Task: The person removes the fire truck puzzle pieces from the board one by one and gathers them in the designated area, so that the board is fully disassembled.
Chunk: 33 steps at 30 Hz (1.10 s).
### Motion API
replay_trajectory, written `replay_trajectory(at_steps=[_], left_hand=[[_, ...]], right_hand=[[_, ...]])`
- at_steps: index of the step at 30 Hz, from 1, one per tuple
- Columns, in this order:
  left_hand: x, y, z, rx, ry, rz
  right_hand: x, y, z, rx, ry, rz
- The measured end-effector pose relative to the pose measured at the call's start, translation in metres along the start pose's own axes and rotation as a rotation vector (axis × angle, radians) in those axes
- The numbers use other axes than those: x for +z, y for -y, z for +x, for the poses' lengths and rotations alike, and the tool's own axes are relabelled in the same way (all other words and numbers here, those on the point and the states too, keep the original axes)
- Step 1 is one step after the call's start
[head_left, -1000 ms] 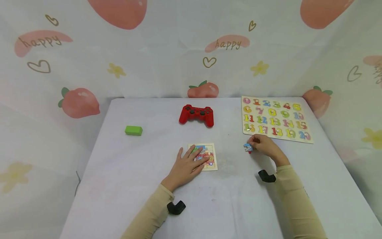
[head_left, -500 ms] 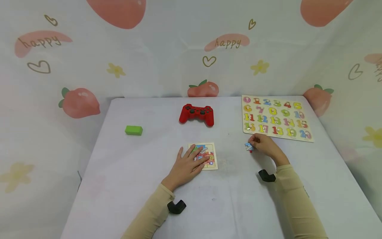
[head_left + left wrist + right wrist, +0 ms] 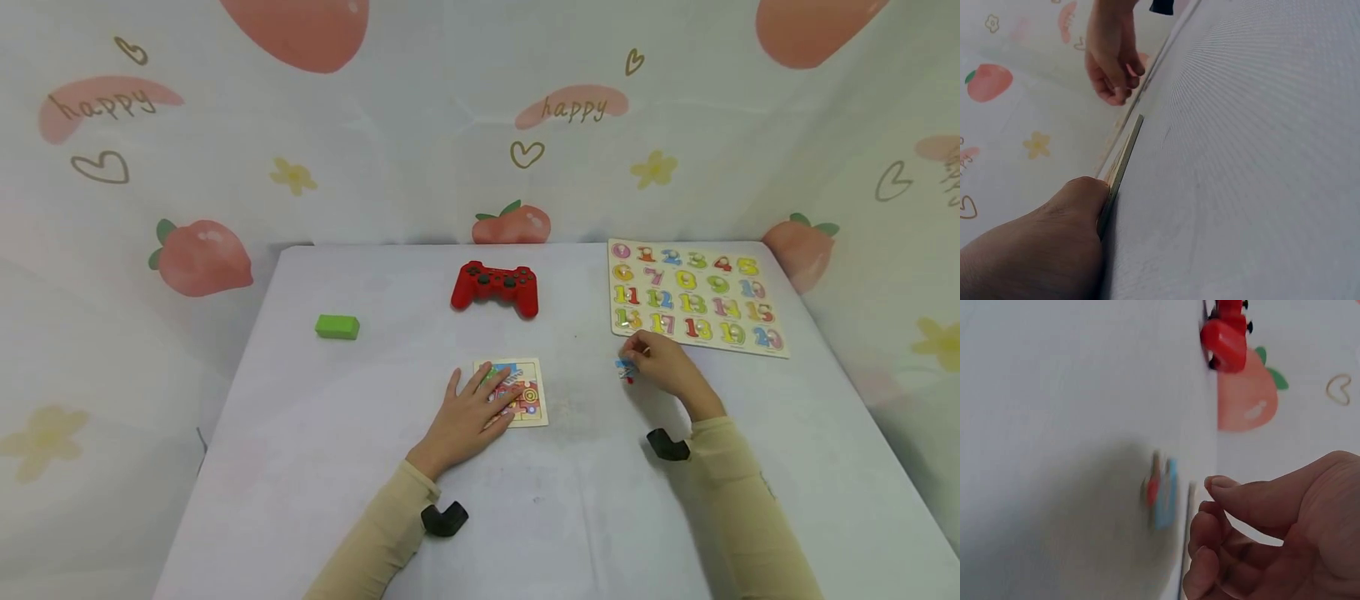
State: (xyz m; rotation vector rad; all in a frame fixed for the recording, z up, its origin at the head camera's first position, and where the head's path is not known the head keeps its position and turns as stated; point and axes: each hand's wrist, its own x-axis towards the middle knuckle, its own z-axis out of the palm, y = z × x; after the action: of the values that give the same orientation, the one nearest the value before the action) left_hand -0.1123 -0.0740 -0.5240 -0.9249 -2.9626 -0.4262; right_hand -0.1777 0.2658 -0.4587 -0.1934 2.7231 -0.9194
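Note:
In the head view my left hand (image 3: 468, 417) lies spread over a small square jigsaw puzzle (image 3: 536, 417) in a pale frame, covering part of its coloured pieces. The left wrist view shows that hand (image 3: 1047, 244) against the edge of the board (image 3: 1121, 165). My right hand (image 3: 666, 371) hovers beside loose puzzle pieces (image 3: 624, 372), blue with a bit of red, right of the jigsaw. In the right wrist view, a small gap separates its loosely bent fingers and thumb from the blurred pieces (image 3: 1165, 497); nothing shows between thumb and forefinger.
A number board (image 3: 697, 296) with rows of coloured numerals lies at the back right, just beyond the right hand. At the back middle is a red game controller (image 3: 495, 288). A green block (image 3: 337, 327) sits on the left of the white-covered table (image 3: 300, 467).
My right hand has drawn slightly up and away from the blue pieces, and its fingertips have come off them. The left hand stays on the jigsaw.

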Motion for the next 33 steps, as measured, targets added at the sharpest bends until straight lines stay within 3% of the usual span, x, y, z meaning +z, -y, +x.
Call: replay_trajectory(at_steps=[5,11,15,20,33], left_hand=[[0.0,0.001,-0.001,-0.016,0.014,0.006],[-0.001,0.001,-0.001,-0.034,0.022,-0.003],[-0.001,0.001,-0.001,-0.021,0.002,-0.01],[0.0,-0.001,0.0,-0.033,-0.02,-0.023],[0.008,-0.025,0.008,-0.196,-0.172,-0.054]], right_hand=[[0.022,0.033,-0.003,-0.121,-0.02,-0.018],[0.062,0.072,-0.005,-0.252,0.114,-0.018],[0.077,0.081,-0.005,-0.309,0.155,-0.057],[0.085,0.083,-0.006,-0.303,0.115,-0.092],[0.092,0.086,-0.006,-0.267,0.082,-0.032]])
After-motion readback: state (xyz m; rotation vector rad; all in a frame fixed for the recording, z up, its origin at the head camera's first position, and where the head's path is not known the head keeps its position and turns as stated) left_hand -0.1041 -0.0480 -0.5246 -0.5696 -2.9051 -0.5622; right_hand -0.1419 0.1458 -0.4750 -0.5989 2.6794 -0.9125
